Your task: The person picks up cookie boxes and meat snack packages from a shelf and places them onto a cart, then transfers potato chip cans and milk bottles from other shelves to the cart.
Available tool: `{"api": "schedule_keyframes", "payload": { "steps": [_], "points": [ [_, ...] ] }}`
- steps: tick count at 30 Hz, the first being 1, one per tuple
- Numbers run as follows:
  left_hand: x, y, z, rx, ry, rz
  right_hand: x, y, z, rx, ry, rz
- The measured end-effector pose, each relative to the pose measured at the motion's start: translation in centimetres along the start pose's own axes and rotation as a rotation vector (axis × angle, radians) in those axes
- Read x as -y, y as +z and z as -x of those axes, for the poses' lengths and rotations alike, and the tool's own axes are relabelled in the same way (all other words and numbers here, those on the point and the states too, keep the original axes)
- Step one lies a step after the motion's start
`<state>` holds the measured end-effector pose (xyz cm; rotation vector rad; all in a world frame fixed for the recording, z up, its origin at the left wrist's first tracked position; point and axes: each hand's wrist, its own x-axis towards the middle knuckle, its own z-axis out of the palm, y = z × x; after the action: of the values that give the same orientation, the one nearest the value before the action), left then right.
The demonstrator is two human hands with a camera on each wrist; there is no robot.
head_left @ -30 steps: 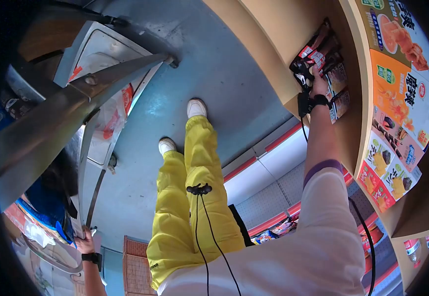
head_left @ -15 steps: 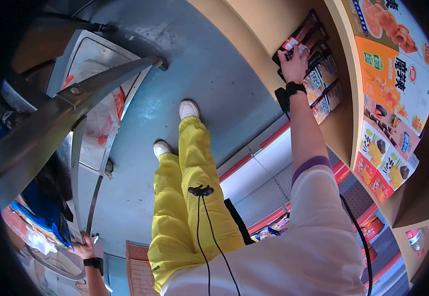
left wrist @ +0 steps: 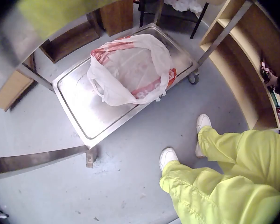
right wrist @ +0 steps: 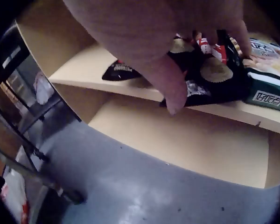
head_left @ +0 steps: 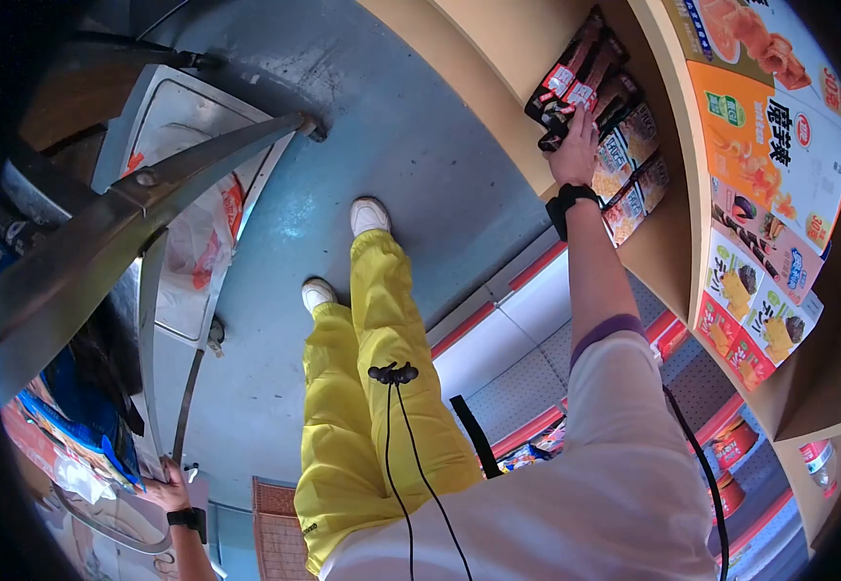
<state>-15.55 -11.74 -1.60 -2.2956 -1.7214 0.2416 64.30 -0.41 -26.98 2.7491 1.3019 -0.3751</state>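
Observation:
On the wooden shelf, my right hand (head_left: 575, 155) grips a black snack packet at the near end of a row of black packets (head_left: 585, 63). In the right wrist view the thumb (right wrist: 172, 95) presses the front of the black snack packet (right wrist: 219, 77), with the other fingers over its top. Patterned snack packs (head_left: 624, 155) lie right beside that hand; one is a green and white pack (right wrist: 268, 88). At far left, my left hand (head_left: 167, 487) holds the edge of a metal cart (head_left: 72, 281), close to a blue snack bag (head_left: 111, 460).
The cart's lower tray (left wrist: 77, 114) carries a white and red plastic bag (left wrist: 130, 95). Printed snack boxes (head_left: 774, 194) line the shelf's upper right. A low red-edged shelf (head_left: 517, 329) stands behind the person's yellow trousers (head_left: 382, 339). Grey floor (head_left: 295, 194) separates cart and shelf.
My right hand first lifted from the black packets, then came down on the near end of their row, which now lies more in view. My left hand stays at the cart's edge.

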Motion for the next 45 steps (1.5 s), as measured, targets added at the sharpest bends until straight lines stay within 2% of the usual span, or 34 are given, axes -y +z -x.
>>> {"api": "schedule_keyframes", "payload": {
  "steps": [2, 7, 11, 13, 14, 16, 20, 23, 28, 30, 31, 33, 39, 43, 45],
  "points": [
    [-0.2, -0.1, -0.2, -0.002, 0.005, 0.019, -1.2, 1.2, -1.3, -0.055, -0.077, 0.075],
    [-0.7, -0.4, -0.8, -0.038, 0.062, 0.000, 0.3, -0.7, -2.3, -0.013, -0.001, 0.059],
    [-0.3, -0.3, -0.8, -0.044, 0.073, 0.008, 0.5, -0.8, -2.3, -0.101, -0.064, 0.031],
    [0.3, 0.1, 0.0, -0.017, 0.042, 0.020, 2.6, -2.3, -1.5, -0.156, -0.190, 0.001],
    [0.6, 0.3, 0.5, 0.012, 0.012, 0.030, 3.6, -2.6, -1.4, -0.159, -0.190, 0.003],
    [0.7, 0.3, 0.8, 0.022, -0.004, 0.031, 5.1, -2.5, -1.3, -0.130, -0.277, 0.157],
    [-0.1, -0.3, -0.2, 0.041, -0.008, 0.038, 6.7, -0.6, -3.6, -0.163, -0.316, 0.178],
    [-0.2, -0.5, -0.5, 0.027, 0.039, -0.033, 8.5, -0.8, -4.8, -0.126, -0.253, 0.164],
    [0.0, -0.1, -0.1, 0.014, 0.035, 0.025, 8.1, -1.5, -3.5, -0.108, -0.226, 0.065],
    [0.5, 0.1, 0.6, 0.018, 0.026, 0.009, 7.0, -1.7, -3.1, -0.292, -0.277, 0.155],
    [0.8, 0.2, 0.9, 0.034, 0.018, 0.001, 6.6, -1.6, -2.8, -0.293, -0.278, 0.155],
    [1.4, 0.5, 1.5, 0.049, 0.009, -0.004, 5.6, -1.2, -2.5, -0.139, -0.096, 0.056],
    [1.8, 0.7, 2.0, 0.099, -0.077, 0.063, 5.9, 0.0, -2.9, -0.114, -0.116, 0.045],
    [0.3, 0.0, 0.3, 0.044, 0.012, -0.036, 7.1, -2.0, -1.3, -0.252, -0.078, 0.006],
    [0.4, 0.1, 1.4, 0.305, -0.396, 0.329, 8.0, -2.7, 0.6, -0.196, -0.102, -0.096]
  ]
}}
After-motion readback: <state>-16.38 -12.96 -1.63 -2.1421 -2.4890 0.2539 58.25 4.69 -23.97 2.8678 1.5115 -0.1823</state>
